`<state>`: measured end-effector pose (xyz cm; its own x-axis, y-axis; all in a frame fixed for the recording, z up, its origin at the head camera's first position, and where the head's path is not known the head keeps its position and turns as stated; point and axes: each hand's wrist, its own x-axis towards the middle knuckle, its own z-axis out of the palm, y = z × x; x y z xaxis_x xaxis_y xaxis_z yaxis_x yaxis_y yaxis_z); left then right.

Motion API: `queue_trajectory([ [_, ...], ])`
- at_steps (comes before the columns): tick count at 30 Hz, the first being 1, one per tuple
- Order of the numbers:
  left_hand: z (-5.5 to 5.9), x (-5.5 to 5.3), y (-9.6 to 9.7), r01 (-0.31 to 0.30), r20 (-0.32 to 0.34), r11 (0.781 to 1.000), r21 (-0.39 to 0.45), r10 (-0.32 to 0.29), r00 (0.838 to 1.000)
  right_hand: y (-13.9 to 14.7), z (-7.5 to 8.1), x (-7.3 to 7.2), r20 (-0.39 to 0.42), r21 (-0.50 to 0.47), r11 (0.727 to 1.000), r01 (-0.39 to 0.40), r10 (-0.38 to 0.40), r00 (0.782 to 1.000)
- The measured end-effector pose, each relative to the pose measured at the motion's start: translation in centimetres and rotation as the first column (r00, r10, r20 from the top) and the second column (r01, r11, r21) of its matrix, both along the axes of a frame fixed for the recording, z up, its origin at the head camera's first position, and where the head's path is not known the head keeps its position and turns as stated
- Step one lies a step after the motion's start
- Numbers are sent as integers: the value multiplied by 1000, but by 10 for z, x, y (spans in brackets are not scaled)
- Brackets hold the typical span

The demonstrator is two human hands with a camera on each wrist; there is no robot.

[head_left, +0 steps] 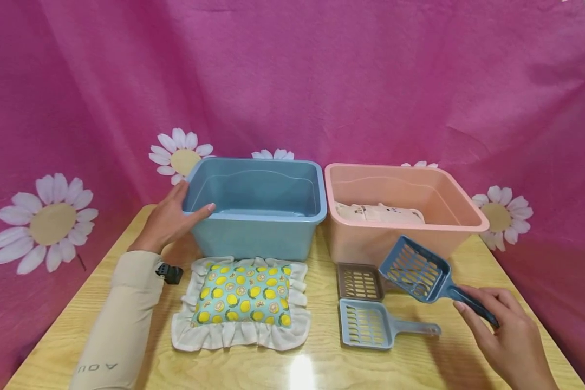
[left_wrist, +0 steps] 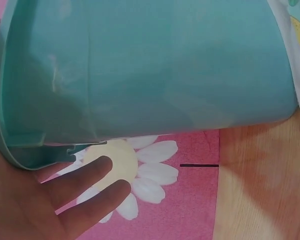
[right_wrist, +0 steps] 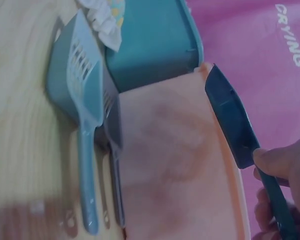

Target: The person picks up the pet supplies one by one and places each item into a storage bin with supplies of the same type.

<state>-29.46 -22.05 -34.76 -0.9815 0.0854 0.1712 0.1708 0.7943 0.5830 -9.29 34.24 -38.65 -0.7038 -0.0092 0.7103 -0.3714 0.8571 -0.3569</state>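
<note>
My right hand grips the handle of a dark blue slotted litter scoop, raised in front of the pink bin. In the right wrist view, the scoop overlaps the bin's rim, thumb pressed at the handle's top. Across the table, my left hand rests spread at the near left corner of the blue bin, thumb on its front rim. Its fingers extend straight along the bin's outside in the left wrist view. Below the raised scoop lie a light blue litter scoop and a brown one, whose handle is mostly hidden.
A lemon-print cushion with white ruffles lies before the blue bin. Inside the pink bin is a pale patterned cloth item. Both bins stand side by side on the wooden table, close against a pink flowered curtain.
</note>
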Motion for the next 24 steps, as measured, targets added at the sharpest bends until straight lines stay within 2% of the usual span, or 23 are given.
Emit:
queue_trajectory([
  [7,-1,1,1,2,11,1000,9,-2,1000,-15,18,-7,12,-13,999,-44,44,999],
  [14,-2,-1,0,3,-6,1000,7,-3,1000,-28,34,-19,6,-7,994,-105,105,994],
  [24,0,0,2,-2,9,1000,2,2,1000,-40,42,-36,23,-5,992,-128,128,992],
])
